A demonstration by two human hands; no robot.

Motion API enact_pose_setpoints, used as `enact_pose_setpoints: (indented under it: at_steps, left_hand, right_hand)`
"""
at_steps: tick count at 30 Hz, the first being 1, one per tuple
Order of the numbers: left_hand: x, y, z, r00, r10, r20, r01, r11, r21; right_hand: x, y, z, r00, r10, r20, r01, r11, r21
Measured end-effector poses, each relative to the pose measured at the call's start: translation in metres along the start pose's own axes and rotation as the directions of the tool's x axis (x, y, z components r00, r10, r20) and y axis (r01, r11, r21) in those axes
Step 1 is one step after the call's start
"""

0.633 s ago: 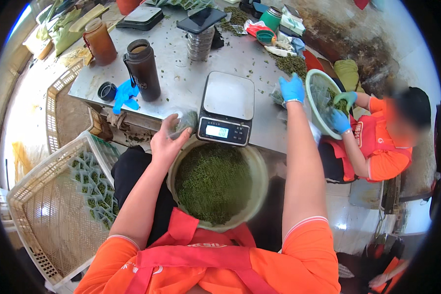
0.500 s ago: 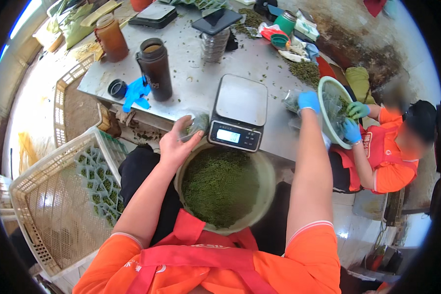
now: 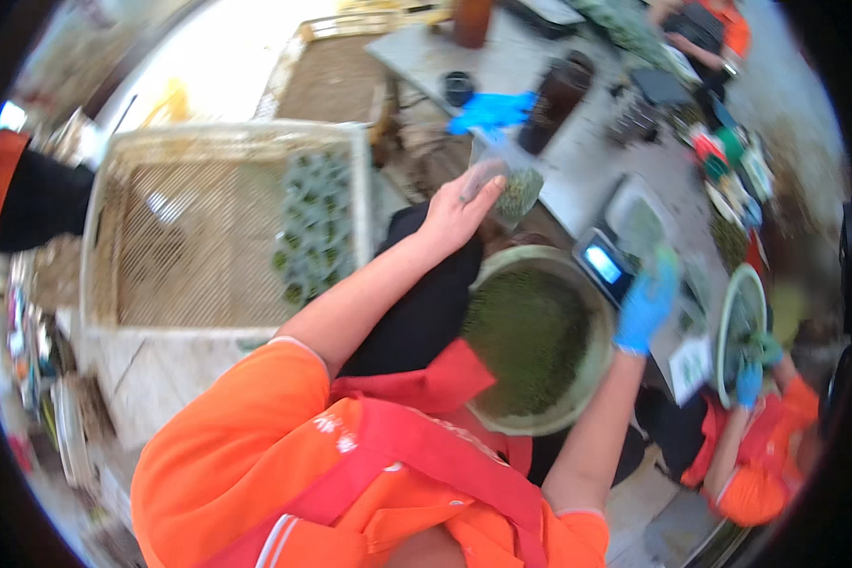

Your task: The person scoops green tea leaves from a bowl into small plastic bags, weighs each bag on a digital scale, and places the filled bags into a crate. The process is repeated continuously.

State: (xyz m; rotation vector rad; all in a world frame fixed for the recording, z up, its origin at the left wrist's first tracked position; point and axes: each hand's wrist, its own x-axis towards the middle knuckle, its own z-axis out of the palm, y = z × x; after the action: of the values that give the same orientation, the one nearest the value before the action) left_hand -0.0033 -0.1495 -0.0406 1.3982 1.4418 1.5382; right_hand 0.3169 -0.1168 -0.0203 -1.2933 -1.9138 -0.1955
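Note:
My bare left hand is closed on the top of a clear plastic bag of small green grains, held up beside the table edge. My right hand, in a blue glove, is at the digital scale, whose display is lit. Another clear bag of green grains lies over the scale's pan, right by my right fingertips. Motion smears those fingers, so their grip is unclear. Between my knees stands a pale round tub with green grains inside.
At left, a cream plastic crate holds rows of filled bags. On the metal table are a dark bottle, a blue glove and a black lid. A co-worker handles a light green basin at right.
The view has swung left toward the crate. My left hand has lifted its bag away from the scale. My right hand has come from near the co-worker's basin to the scale, where a bag now lies.

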Motion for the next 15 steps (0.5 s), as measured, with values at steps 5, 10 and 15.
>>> enact_pose_setpoints:
  at_steps: [5, 10, 15]
  left_hand:
    - [-0.042, 0.004, -0.175, 0.924, -0.018, -0.382, 0.219, 0.844, 0.489]
    - [-0.092, -0.065, -0.305, 0.793, -0.005, -0.609, 0.519, 0.527, 0.673]
    - [-0.082, -0.134, -0.35, 0.64, -0.398, -0.657, 0.661, 0.721, 0.207]
  right_hand:
    - [-0.062, -0.02, -0.04, 0.922, 0.378, 0.086, -0.388, 0.891, 0.238]
    - [-0.112, -0.045, -0.02, 0.796, 0.484, 0.364, -0.605, 0.613, 0.508]
    - [-0.122, -0.068, -0.017, 0.726, 0.408, 0.553, -0.671, 0.596, 0.441]
